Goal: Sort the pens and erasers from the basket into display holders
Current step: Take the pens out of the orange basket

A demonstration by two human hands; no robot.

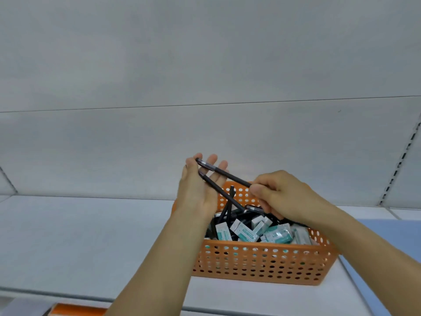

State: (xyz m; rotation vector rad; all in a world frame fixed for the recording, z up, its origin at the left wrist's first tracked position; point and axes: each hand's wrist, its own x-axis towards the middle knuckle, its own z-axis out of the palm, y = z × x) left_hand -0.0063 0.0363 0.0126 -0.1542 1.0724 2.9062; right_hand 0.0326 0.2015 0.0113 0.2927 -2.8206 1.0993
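An orange perforated basket (262,263) stands on a white shelf, filled with dark pens and several white-and-teal boxed erasers (276,234). My left hand (198,188) is raised above the basket's left end, palm toward me, fingers mostly straight, with two dark pens lying across it under the thumb. The upper pen (227,174) runs to my right hand (280,197), which pinches its end between thumb and fingers. The lower pen (218,192) slants down into the basket. My right hand also holds another pen (254,208) below its fingers.
The white shelf (79,236) stretches left of the basket, with a grey back panel behind. A blue surface (387,258) lies at the right. A slotted shelf upright (401,163) rises at the far right. An orange object (75,310) peeks from below the shelf's front edge.
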